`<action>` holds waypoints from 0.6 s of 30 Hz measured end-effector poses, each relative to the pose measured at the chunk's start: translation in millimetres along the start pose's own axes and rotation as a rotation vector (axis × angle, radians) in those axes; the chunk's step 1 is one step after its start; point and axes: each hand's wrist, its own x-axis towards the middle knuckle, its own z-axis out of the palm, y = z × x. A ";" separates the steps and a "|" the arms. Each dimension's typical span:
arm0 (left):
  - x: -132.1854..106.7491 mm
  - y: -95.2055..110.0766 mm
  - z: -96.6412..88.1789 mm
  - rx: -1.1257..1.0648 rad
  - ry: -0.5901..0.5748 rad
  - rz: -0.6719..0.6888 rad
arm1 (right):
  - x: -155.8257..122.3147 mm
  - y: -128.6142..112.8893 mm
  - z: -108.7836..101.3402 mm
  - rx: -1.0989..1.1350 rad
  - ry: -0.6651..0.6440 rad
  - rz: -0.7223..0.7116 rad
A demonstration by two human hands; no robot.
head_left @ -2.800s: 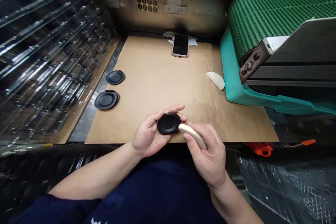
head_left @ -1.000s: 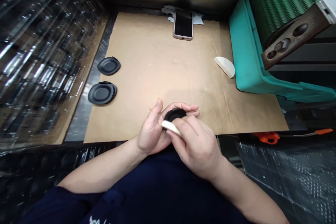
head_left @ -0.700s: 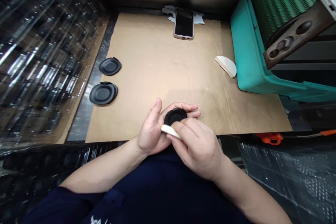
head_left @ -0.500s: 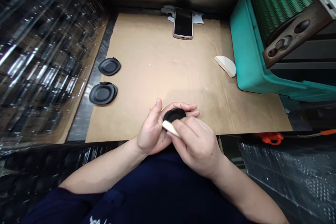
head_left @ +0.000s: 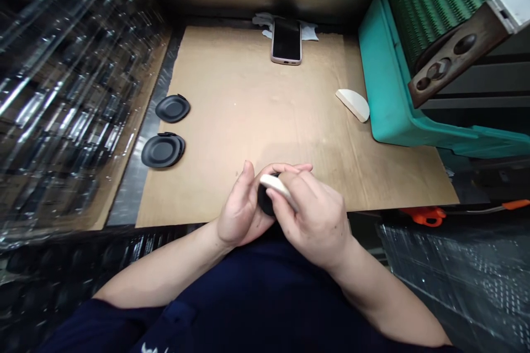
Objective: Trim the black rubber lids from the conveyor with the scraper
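Over kraft cardboard point(head_left: 248, 94) | left hand point(head_left: 240, 205) cups matte black disc point(head_left: 265, 203) | right hand point(head_left: 313, 212) pinches cream crescent point(head_left: 275, 185) against it

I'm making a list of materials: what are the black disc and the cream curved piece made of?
The black disc in the left hand looks like molded plastic, maybe rubber: matte and evenly smooth. The cream curved piece in the right hand looks dull, with no grain showing, perhaps plastic or stone; the look cannot settle it.
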 end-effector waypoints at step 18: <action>1.4 -6.0 3.1 0.008 0.132 0.145 | -15.7 -4.1 1.4 0.061 -0.131 -0.044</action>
